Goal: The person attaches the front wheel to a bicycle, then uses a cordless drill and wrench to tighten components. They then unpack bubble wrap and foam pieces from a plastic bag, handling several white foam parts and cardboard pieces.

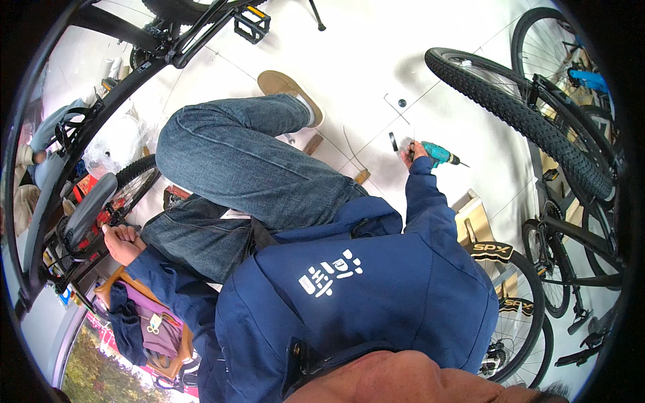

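On the right, my right hand [412,154] is closed at the rear of a teal cordless drill [438,155] low over the white floor. Its bit points right; the drill's grip is largely hidden. Just left of this hand is a small black strip-like piece [394,142], and a round black part [402,103] lies farther off beside a thin bent hex key [393,107]. At the left, my left hand [123,244] is beside my bent leg, its fingers loosely curled and apart, with nothing visible in it.
A black bicycle frame [114,87] arches along the left side, its pedal [252,25] at the top. Bicycles with a knobby tyre [510,111] line the right. A wooden box [472,218] stands near my right arm. Behind my left arm hangs a brown-edged bag [161,329] with clothing.
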